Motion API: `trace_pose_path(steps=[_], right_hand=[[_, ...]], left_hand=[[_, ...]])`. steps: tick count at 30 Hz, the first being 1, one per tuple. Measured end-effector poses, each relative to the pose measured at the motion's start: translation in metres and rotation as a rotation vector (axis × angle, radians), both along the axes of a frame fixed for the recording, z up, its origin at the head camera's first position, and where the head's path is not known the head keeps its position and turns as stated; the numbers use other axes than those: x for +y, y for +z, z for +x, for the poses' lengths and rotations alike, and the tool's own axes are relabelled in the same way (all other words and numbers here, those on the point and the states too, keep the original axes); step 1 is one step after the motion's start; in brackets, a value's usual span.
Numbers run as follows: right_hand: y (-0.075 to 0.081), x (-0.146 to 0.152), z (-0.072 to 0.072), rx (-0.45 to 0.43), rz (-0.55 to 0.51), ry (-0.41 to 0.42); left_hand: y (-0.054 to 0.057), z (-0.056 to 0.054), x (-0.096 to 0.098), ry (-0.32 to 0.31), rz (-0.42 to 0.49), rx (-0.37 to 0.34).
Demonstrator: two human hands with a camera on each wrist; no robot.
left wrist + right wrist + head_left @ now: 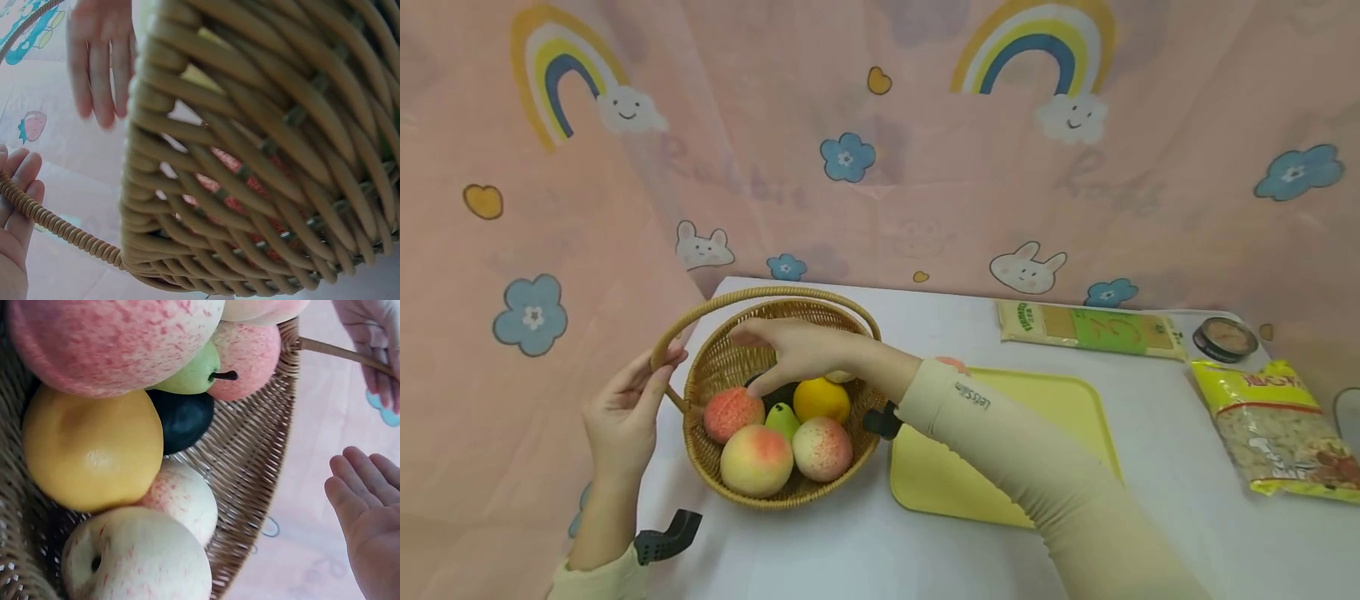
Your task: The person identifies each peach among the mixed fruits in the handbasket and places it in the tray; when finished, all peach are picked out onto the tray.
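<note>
A wicker basket (775, 502) full of fruit stands on the white table, its arched handle (760, 292) raised. My left hand (625, 408) holds that handle at its left side, thumb and fingers about the wrapped cane (69, 236). Over the basket reaches my right hand (805, 350), fingers extended and nothing in it; its palm (381, 544) shows in the right wrist view. Inside lie a red peach (730, 417), a yellow-pink peach (757, 462), a speckled peach (822, 450), a green pear (782, 419), an orange (822, 402), a dark fruit (184, 419) and a pale apple-like fruit (144, 556).
Right of the basket lies a yellow tray (1000, 492), partly under my right sleeve, with a pinkish round thing (952, 363) at its far edge. Farther right are a noodle packet (1090, 327), a round dark-rimmed container (1225, 339) and a yellow-topped bag (1277, 429).
</note>
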State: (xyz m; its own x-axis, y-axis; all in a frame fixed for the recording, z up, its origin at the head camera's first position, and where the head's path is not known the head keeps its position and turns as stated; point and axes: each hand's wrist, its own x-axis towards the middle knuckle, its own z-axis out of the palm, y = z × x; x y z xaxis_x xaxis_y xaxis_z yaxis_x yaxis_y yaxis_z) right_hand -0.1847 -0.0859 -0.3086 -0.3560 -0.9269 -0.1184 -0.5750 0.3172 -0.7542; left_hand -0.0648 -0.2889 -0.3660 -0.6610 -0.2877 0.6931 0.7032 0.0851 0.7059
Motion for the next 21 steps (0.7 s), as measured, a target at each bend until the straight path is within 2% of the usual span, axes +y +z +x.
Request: trace_pose_path(steps=[7, 14, 16, 21], right_hand=[[-0.009, -0.027, -0.01, -0.006, 0.071, 0.055], [-0.027, -0.043, -0.009, -0.124, 0.143, 0.1], [-0.032, -0.047, -0.008, -0.099, 0.179, 0.12], [-0.038, -0.059, -0.004, 0.051, 0.262, 0.194]], left_hand=[[0.001, -0.003, -0.002, -0.008, -0.029, -0.001], [-0.003, 0.0, -0.001, 0.005, -0.026, -0.011], [-0.005, 0.001, -0.002, 0.021, -0.033, -0.015], [-0.003, 0.001, -0.003, 0.05, -0.052, -0.02]])
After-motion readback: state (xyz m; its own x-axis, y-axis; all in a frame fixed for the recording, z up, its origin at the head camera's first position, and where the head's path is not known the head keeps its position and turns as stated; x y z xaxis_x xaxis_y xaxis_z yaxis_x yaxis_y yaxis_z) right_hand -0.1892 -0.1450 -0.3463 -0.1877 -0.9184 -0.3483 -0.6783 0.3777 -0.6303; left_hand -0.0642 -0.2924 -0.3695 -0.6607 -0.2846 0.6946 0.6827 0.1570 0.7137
